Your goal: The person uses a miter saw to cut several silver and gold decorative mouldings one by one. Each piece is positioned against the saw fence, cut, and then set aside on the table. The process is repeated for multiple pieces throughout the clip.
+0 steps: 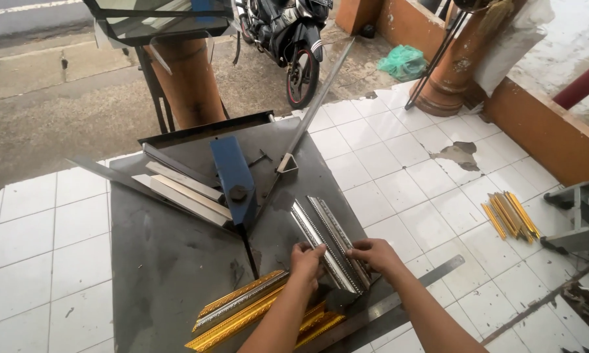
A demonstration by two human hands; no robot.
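Both hands pinch silver moulding strips [327, 238] at near end: left hand [306, 258] & right hand [373, 252] either side; long axis runs away from hands, up-left; gold strips [242, 314] below left hand

Two silver moulding strips [327, 240] with beaded ridges lie side by side, flat and slanting from centre frame toward lower right, on the grey worktop [170, 261].

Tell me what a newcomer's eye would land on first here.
Both hands, the left hand and right hand, grip silver frame strips on the grey metal table. Gold frame strips lie at its near edge, left of the arms. A blue cutter arm sits mid-table, and a motorcycle is parked beyond.
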